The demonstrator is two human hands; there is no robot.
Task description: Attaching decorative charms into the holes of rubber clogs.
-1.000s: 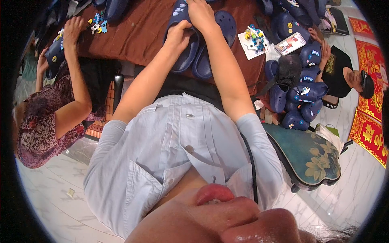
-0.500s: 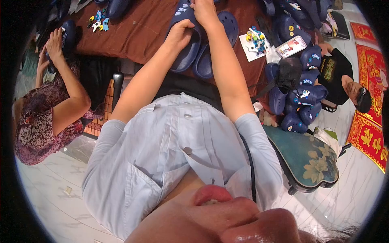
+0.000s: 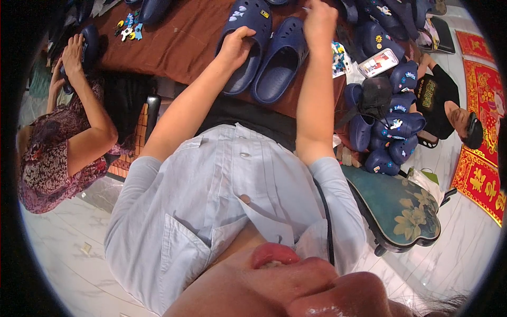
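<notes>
My left hand [image 3: 236, 47] is closed around the side of a navy clog [image 3: 244, 71] on the brown-covered table, its fingers partly inside the foot opening. White shoe charms [image 3: 237, 14] and a small yellow-and-black charm [image 3: 264, 14] decorate that clog's upper. Just right of it lies a second navy clog [image 3: 275, 79] with bare holes in its upper. My right hand [image 3: 321, 20] is raised beyond this clog, fingers pinched together; a small pale tip shows at them, too small to name. A pile of colourful charms [image 3: 339, 59] on white paper is partly hidden behind my right forearm.
More charms [image 3: 128, 27] lie on the table [image 3: 174, 47] at left. A phone [image 3: 378, 62] and heaped navy clogs [image 3: 398, 124] are at right, above a flowered stool [image 3: 401, 211]. One person [image 3: 68, 142] handles a clog at left; another [image 3: 441, 98] is at right.
My right hand has moved off the left clog, to the right, uncovering the yellow-and-black charm and the second clog. My left hand has stayed on its clog.
</notes>
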